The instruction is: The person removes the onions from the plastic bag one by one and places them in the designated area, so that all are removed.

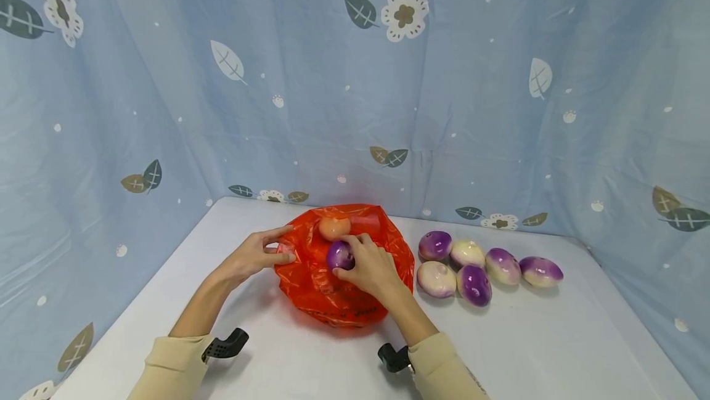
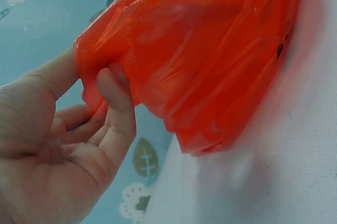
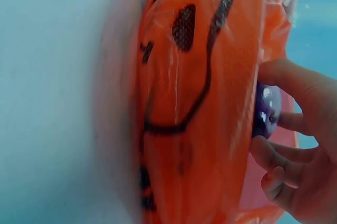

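Observation:
A red plastic bag [image 1: 310, 286] stands on the white table with its mouth spread open, black print on its side. My left hand [image 1: 255, 258] pinches the bag's left rim between thumb and fingers; the left wrist view shows the hand [image 2: 68, 145] at the crumpled plastic [image 2: 174, 60]. Over the bag's mouth, my right hand [image 1: 373, 264] holds a glossy purple turnip-like vegetable [image 1: 339, 256] between thumb and fingers. In the right wrist view the purple vegetable [image 3: 266, 109] is partly hidden by the bag's side [image 3: 210, 108]. A round orange-looking item [image 1: 334, 228] lies inside the bag.
Right of the bag, several glossy purple-and-cream ovals [image 1: 474, 285] of similar kind lie grouped on the table [image 1: 543, 332]. A reddish flat-sided shape [image 1: 366, 224] shows at the bag's back. A blue patterned curtain [image 1: 310, 79] hangs behind and along the sides.

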`<control>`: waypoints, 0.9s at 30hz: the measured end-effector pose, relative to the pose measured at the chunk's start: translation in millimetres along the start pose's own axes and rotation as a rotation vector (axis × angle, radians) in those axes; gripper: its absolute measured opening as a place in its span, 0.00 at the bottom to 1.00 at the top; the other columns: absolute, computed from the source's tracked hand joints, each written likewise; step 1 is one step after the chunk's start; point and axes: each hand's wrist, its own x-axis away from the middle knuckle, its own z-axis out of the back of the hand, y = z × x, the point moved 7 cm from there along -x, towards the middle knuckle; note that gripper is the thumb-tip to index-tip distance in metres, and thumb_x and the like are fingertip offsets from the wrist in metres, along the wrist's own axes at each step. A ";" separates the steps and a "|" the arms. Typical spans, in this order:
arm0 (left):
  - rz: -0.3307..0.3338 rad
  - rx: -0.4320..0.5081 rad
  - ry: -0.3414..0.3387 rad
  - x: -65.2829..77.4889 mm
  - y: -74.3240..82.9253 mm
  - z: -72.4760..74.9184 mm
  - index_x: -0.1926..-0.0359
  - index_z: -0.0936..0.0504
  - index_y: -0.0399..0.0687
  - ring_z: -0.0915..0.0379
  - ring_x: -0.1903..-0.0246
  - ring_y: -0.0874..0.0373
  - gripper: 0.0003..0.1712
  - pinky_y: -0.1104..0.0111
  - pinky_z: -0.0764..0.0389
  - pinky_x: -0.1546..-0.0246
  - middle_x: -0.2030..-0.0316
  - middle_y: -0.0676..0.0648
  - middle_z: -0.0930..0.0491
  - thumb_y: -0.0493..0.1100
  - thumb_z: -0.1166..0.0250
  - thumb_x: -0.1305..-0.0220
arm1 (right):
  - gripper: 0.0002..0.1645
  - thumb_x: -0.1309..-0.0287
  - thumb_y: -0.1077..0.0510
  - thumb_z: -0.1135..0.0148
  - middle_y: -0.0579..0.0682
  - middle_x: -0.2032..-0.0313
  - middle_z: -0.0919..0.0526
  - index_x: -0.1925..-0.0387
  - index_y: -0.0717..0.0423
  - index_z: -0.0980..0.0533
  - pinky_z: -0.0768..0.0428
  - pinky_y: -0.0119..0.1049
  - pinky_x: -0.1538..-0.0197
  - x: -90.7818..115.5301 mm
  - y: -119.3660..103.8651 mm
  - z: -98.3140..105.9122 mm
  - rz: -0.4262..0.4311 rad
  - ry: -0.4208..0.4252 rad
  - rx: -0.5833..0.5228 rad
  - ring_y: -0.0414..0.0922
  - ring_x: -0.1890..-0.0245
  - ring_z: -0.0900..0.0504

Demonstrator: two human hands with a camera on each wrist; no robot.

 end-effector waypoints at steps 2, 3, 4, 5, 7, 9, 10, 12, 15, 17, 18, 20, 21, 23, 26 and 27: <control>0.006 0.004 -0.002 -0.3 -0.8 -0.7 0.26 0.42 0.41 0.17 0.54 0.57 0.47 0.65 0.16 0.52 0.50 0.38 0.20 0.43 0.29 0.41 | 0.43 0.51 0.39 0.26 0.53 0.45 0.24 0.34 0.42 0.31 0.19 0.57 0.48 4.1 4.1 2.5 0.004 0.012 0.001 0.54 0.50 0.18; 0.008 0.008 -0.002 -0.5 -1.1 -0.9 0.26 0.42 0.41 0.17 0.54 0.57 0.47 0.65 0.16 0.52 0.51 0.38 0.19 0.43 0.29 0.41 | 0.43 0.51 0.39 0.27 0.53 0.45 0.24 0.35 0.42 0.31 0.19 0.56 0.48 6.2 6.0 3.7 0.007 0.017 0.005 0.54 0.51 0.18; 0.011 0.011 -0.002 -0.6 -1.3 -1.0 0.26 0.42 0.41 0.17 0.55 0.57 0.47 0.66 0.16 0.53 0.53 0.39 0.19 0.43 0.29 0.41 | 0.42 0.52 0.39 0.27 0.53 0.46 0.24 0.35 0.42 0.30 0.19 0.56 0.49 8.1 7.8 5.0 0.012 0.024 0.006 0.54 0.51 0.18; 0.014 0.014 -0.002 -0.6 -1.7 -1.1 0.26 0.42 0.41 0.17 0.55 0.58 0.47 0.67 0.16 0.53 0.55 0.40 0.19 0.43 0.29 0.41 | 0.42 0.52 0.39 0.27 0.53 0.46 0.23 0.36 0.42 0.30 0.18 0.55 0.49 10.2 9.4 6.4 0.018 0.030 0.006 0.54 0.52 0.18; 0.018 0.013 -0.001 -0.7 -2.0 -1.0 0.26 0.42 0.41 0.17 0.56 0.58 0.46 0.67 0.16 0.53 0.56 0.41 0.18 0.43 0.29 0.41 | 0.42 0.52 0.38 0.27 0.52 0.47 0.23 0.36 0.42 0.30 0.18 0.55 0.50 13.4 12.6 8.8 0.023 0.039 0.009 0.53 0.52 0.18; 0.020 0.012 0.001 -0.6 -2.1 -0.9 0.26 0.42 0.41 0.17 0.56 0.59 0.46 0.68 0.16 0.53 0.55 0.43 0.19 0.43 0.29 0.41 | 0.42 0.52 0.37 0.27 0.52 0.47 0.23 0.36 0.41 0.30 0.18 0.56 0.49 16.9 15.1 12.3 0.024 0.045 -0.005 0.53 0.51 0.18; 0.020 0.011 0.000 -0.6 -2.0 -1.1 0.26 0.42 0.41 0.17 0.56 0.59 0.46 0.67 0.16 0.53 0.55 0.42 0.19 0.43 0.29 0.41 | 0.41 0.52 0.37 0.27 0.52 0.47 0.23 0.36 0.41 0.30 0.19 0.57 0.49 18.5 16.3 14.2 0.025 0.049 -0.015 0.54 0.50 0.19; 0.017 0.011 -0.001 -0.7 -1.7 -1.3 0.26 0.42 0.41 0.17 0.56 0.59 0.46 0.67 0.16 0.54 0.54 0.42 0.19 0.43 0.29 0.41 | 0.41 0.52 0.37 0.27 0.51 0.47 0.23 0.37 0.40 0.29 0.19 0.58 0.48 22.0 18.5 19.1 0.028 0.061 -0.023 0.53 0.49 0.19; 0.015 0.016 -0.004 -1.1 -1.8 -1.7 0.26 0.42 0.41 0.17 0.57 0.60 0.46 0.68 0.16 0.54 0.56 0.43 0.19 0.42 0.29 0.41 | 0.41 0.53 0.36 0.27 0.50 0.47 0.22 0.37 0.40 0.29 0.19 0.57 0.47 28.7 20.6 29.1 0.040 0.091 -0.035 0.52 0.49 0.19; 0.016 0.017 -0.003 -1.3 -2.3 -1.6 0.26 0.42 0.41 0.17 0.58 0.60 0.46 0.69 0.16 0.54 0.58 0.44 0.18 0.42 0.29 0.41 | 0.41 0.53 0.37 0.27 0.50 0.47 0.21 0.38 0.41 0.28 0.18 0.55 0.48 33.2 22.4 36.7 0.050 0.120 -0.037 0.52 0.49 0.18; 0.017 0.019 -0.003 -1.3 -2.6 -1.4 0.26 0.42 0.41 0.17 0.58 0.60 0.46 0.69 0.16 0.54 0.58 0.45 0.18 0.42 0.29 0.41 | 0.41 0.53 0.37 0.26 0.50 0.47 0.21 0.37 0.41 0.28 0.17 0.55 0.49 35.6 23.4 40.7 0.051 0.133 -0.043 0.52 0.49 0.18; 0.018 0.017 0.002 -1.2 -2.8 -0.9 0.26 0.42 0.41 0.17 0.58 0.60 0.46 0.69 0.17 0.54 0.59 0.45 0.18 0.42 0.29 0.41 | 0.41 0.53 0.37 0.26 0.50 0.46 0.21 0.37 0.40 0.28 0.17 0.55 0.50 40.2 26.3 48.7 0.053 0.161 -0.050 0.53 0.49 0.18; 0.018 0.014 0.004 -1.1 -2.8 -0.7 0.26 0.41 0.41 0.17 0.58 0.61 0.46 0.69 0.17 0.54 0.59 0.46 0.18 0.42 0.29 0.41 | 0.41 0.53 0.38 0.26 0.50 0.46 0.21 0.37 0.40 0.28 0.17 0.55 0.50 42.4 28.4 52.4 0.051 0.172 -0.055 0.53 0.49 0.18; 0.015 0.010 0.004 -0.9 -2.3 -0.4 0.26 0.41 0.41 0.17 0.57 0.61 0.46 0.69 0.17 0.53 0.59 0.46 0.17 0.43 0.29 0.41 | 0.41 0.53 0.38 0.26 0.50 0.45 0.22 0.36 0.40 0.29 0.16 0.55 0.51 46.9 33.4 59.1 0.045 0.189 -0.059 0.53 0.49 0.17; 0.015 0.011 0.003 -0.9 -2.0 -0.7 0.26 0.41 0.41 0.17 0.58 0.60 0.46 0.69 0.17 0.52 0.60 0.46 0.18 0.43 0.29 0.41 | 0.42 0.53 0.38 0.26 0.50 0.45 0.22 0.36 0.39 0.29 0.16 0.54 0.50 53.7 41.7 68.2 0.034 0.207 -0.054 0.53 0.49 0.17; 0.015 0.010 0.001 -0.8 -2.0 -0.9 0.26 0.42 0.42 0.17 0.58 0.60 0.47 0.69 0.17 0.52 0.60 0.46 0.18 0.43 0.29 0.41 | 0.42 0.53 0.38 0.26 0.50 0.44 0.22 0.36 0.38 0.29 0.16 0.54 0.50 56.1 44.6 71.0 0.029 0.212 -0.046 0.53 0.48 0.17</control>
